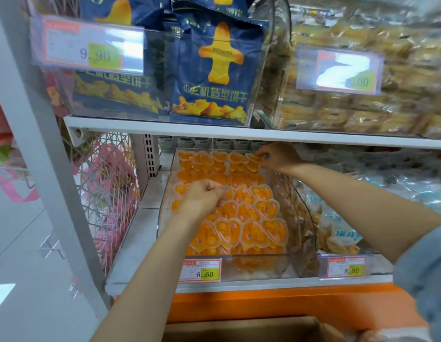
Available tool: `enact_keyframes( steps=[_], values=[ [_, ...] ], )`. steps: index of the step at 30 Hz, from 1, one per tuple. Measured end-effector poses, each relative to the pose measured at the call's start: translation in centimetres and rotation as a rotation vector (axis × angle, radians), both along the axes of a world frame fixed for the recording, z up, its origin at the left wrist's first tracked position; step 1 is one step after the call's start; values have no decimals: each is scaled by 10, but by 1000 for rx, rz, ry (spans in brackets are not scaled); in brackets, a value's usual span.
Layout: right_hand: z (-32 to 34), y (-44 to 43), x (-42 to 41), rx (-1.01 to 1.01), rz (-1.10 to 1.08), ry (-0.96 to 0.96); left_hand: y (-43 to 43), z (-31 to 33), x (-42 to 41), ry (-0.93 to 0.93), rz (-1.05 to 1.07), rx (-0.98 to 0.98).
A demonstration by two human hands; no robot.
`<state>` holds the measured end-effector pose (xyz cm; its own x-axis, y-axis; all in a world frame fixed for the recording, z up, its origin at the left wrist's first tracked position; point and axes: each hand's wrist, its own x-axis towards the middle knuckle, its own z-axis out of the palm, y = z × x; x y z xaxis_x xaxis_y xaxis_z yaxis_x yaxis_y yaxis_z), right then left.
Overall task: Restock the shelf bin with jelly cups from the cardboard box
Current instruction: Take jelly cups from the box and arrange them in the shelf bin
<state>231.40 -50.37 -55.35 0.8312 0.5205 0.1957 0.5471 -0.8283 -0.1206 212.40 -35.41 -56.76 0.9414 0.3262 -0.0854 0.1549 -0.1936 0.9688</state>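
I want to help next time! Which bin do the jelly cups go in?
Find the white shelf board under the blue biscuit bags. Just below it stands a clear bin. Unlike its right-hand neighbour with the 8.80 tag, it is full of orange heart-shaped jelly cups and carries an 8.60 tag.

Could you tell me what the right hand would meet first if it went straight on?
Probably the rear row of jelly cups, since the right hand points left along the back of the bin.
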Motion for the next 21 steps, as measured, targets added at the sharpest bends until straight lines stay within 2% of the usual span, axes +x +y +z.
enact_keyframes(
  steps=[6, 21],
  values=[
    [-5, 2, 5, 74, -20, 31, 5, -1, -1, -14, 22, -15],
    [-17, 11, 12, 36, 32, -92, 1, 0, 2, 15, 26, -13]
  ],
)
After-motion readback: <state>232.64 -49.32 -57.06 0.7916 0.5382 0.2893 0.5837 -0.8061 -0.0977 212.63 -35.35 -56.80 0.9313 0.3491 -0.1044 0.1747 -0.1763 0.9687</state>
